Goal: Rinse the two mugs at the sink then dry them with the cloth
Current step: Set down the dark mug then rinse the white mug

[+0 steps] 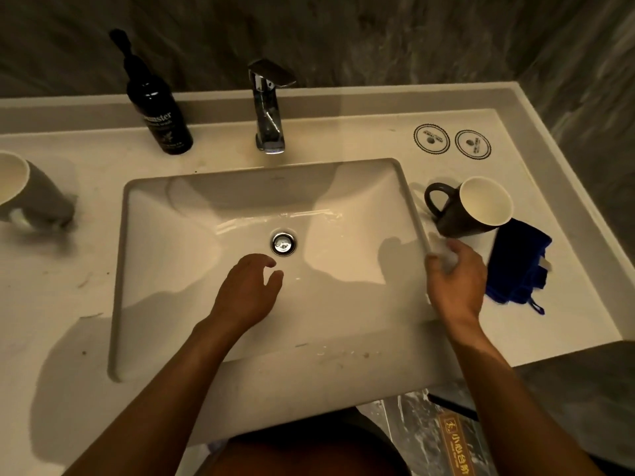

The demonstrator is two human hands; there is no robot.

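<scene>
**Both mugs on the counter, neither in hand**

One mug [470,209] stands right of the sink [410,201], touching the blue cloth [519,266] at its near side. The other mug [31,194] sits far left on the counter [86,252]. A film of water lies around the drain [283,243], though none runs from the tap [269,108], so rinsing may be under way. The left hand [247,290] hovers over the basin, fingers loosely curled and empty. The right hand [455,280] is at the sink's right edge, near the cloth; whether it pinches something pale cannot be told. Drying looks yet to come
</scene>
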